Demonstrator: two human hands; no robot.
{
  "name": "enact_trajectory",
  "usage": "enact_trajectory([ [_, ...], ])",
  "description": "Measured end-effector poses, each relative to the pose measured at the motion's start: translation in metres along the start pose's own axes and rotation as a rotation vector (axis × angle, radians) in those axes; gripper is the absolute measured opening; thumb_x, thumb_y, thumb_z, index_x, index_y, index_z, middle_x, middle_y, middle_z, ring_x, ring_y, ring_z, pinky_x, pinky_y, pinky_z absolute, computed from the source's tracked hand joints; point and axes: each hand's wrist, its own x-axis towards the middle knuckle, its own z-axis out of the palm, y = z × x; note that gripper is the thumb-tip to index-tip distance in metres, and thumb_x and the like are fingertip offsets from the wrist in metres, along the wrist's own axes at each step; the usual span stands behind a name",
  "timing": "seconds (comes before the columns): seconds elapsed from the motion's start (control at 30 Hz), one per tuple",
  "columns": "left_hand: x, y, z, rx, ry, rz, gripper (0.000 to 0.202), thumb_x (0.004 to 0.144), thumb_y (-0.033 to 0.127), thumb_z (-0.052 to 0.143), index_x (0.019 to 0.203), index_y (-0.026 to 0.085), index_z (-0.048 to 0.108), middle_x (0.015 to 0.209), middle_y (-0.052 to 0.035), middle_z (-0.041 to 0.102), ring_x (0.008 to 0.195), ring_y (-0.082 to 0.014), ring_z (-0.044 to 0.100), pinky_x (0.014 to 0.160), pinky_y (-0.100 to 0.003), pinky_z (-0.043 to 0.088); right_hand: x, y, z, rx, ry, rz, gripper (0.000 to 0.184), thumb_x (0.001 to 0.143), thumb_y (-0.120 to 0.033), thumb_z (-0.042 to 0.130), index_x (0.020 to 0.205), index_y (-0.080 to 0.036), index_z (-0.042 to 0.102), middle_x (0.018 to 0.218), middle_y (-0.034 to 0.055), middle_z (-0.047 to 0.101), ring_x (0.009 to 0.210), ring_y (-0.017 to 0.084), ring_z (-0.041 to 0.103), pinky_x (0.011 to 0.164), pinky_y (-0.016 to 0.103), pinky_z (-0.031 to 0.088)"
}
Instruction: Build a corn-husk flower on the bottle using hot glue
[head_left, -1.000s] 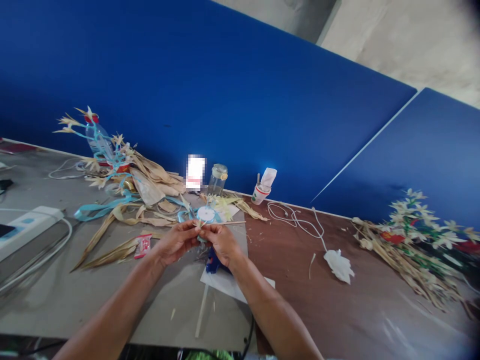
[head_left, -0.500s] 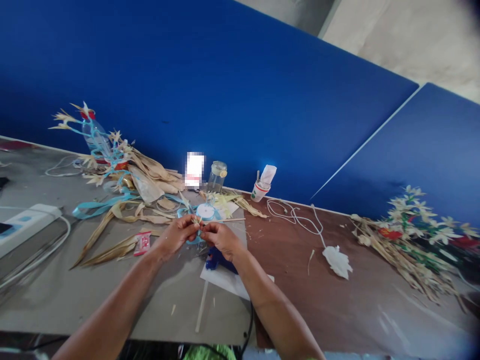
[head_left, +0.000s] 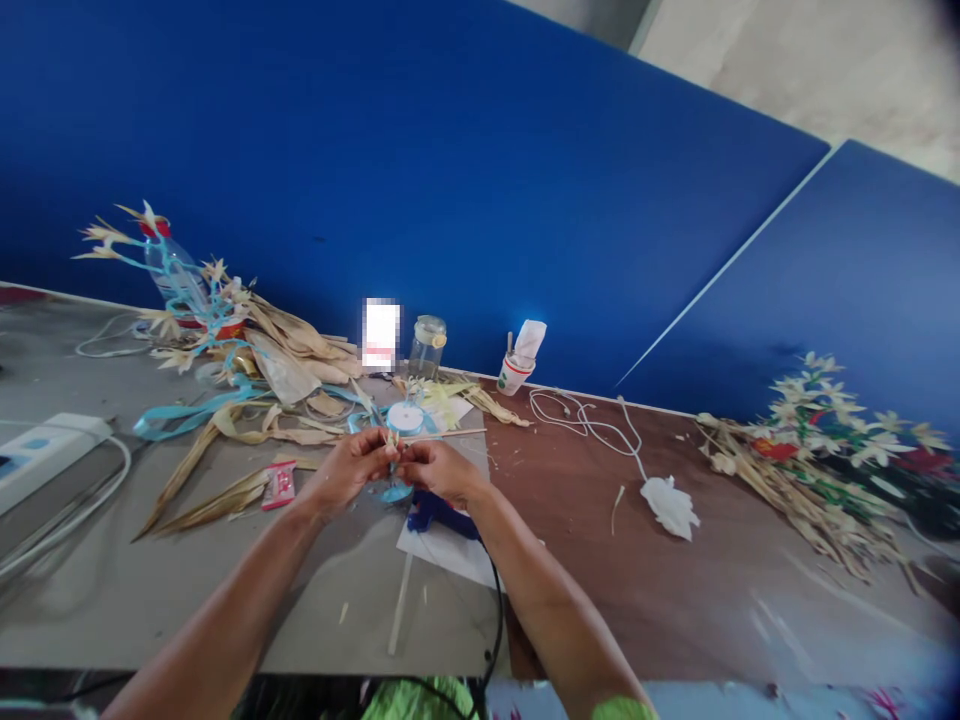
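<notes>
My left hand (head_left: 358, 466) and my right hand (head_left: 441, 470) meet over the middle of the table, both closed in a pinch. Between their fingertips is a small pale piece of husk (head_left: 391, 438), its tip poking up; the fingers hide most of it. Just behind them lies a spool of light blue ribbon (head_left: 405, 416). Partly under my right hand is a dark blue tool (head_left: 421, 512) with a black cord, perhaps a glue gun, resting on a white sheet (head_left: 450, 560).
Dried husks (head_left: 300, 340) and blue-stemmed husk flowers (head_left: 172, 270) lie at left, by a plastic bottle (head_left: 169, 262). A power strip (head_left: 52, 455) is at far left. Behind stand a jar (head_left: 427, 350) and paper cup (head_left: 516, 375). White flowers (head_left: 825, 400) lie right.
The view has shifted slightly, so the table's things sit a little further left. Both hands stay together with fingers pinched; their grip shows only a small shift.
</notes>
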Motion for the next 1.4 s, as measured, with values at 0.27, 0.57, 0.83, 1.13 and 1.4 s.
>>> enact_trajectory([
  [0.27, 0.0, 0.007, 0.001, -0.034, 0.043, -0.017, 0.027, 0.065, 0.035, 0.075, 0.072, 0.014, 0.06, 0.061, 0.0023, 0.052, 0.049, -0.0064, 0.042, 0.046, -0.019, 0.031, 0.002, -0.002, -0.002, -0.236, -0.027, -0.067, 0.014, 0.06, -0.018, 0.068, 0.063, -0.018, 0.055, 0.055, -0.008, 0.045, 0.052, 0.007, 0.036, 0.05, 0.022, 0.025],
  [0.57, 0.0, 0.01, -0.006, -0.038, -0.009, -0.031, 0.032, 0.062, 0.038, 0.078, 0.072, 0.014, 0.059, 0.063, 0.0025, 0.054, 0.052, -0.007, 0.043, 0.049, -0.02, 0.032, -0.008, -0.011, 0.008, -0.077, -0.074, -0.068, 0.022, 0.062, -0.03, 0.071, 0.064, -0.018, 0.053, 0.056, -0.0071, 0.045, 0.053, 0.008, 0.034, 0.051, 0.022, 0.025],
  [0.83, -0.001, 0.011, -0.01, 0.051, -0.016, -0.006, 0.03, 0.066, 0.038, 0.074, 0.073, 0.014, 0.057, 0.063, 0.0031, 0.053, 0.054, -0.0074, 0.043, 0.05, -0.02, 0.032, -0.007, -0.008, 0.019, 0.045, 0.068, -0.083, 0.018, 0.057, -0.025, 0.069, 0.058, -0.017, 0.052, 0.054, -0.0068, 0.049, 0.053, 0.008, 0.038, 0.055, 0.023, 0.028],
  [1.13, 0.001, 0.007, -0.006, 0.206, -0.018, 0.015, 0.033, 0.066, 0.042, 0.069, 0.072, 0.015, 0.053, 0.06, 0.004, 0.05, 0.052, -0.0081, 0.04, 0.049, -0.021, 0.029, -0.007, -0.005, 0.022, 0.081, 0.064, 0.062, 0.025, 0.049, -0.021, 0.073, 0.06, -0.018, 0.05, 0.053, -0.0083, 0.048, 0.05, 0.007, 0.037, 0.05, 0.022, 0.024],
  [1.4, 0.003, 0.005, -0.008, 0.288, -0.031, 0.049, 0.029, 0.068, 0.039, 0.068, 0.071, 0.014, 0.053, 0.06, 0.0039, 0.049, 0.054, -0.0086, 0.041, 0.05, -0.022, 0.03, -0.005, -0.002, 0.017, 0.059, 0.021, 0.168, 0.022, 0.052, -0.023, 0.076, 0.062, -0.017, 0.057, 0.049, -0.0088, 0.046, 0.044, 0.006, 0.035, 0.046, 0.022, 0.022],
])
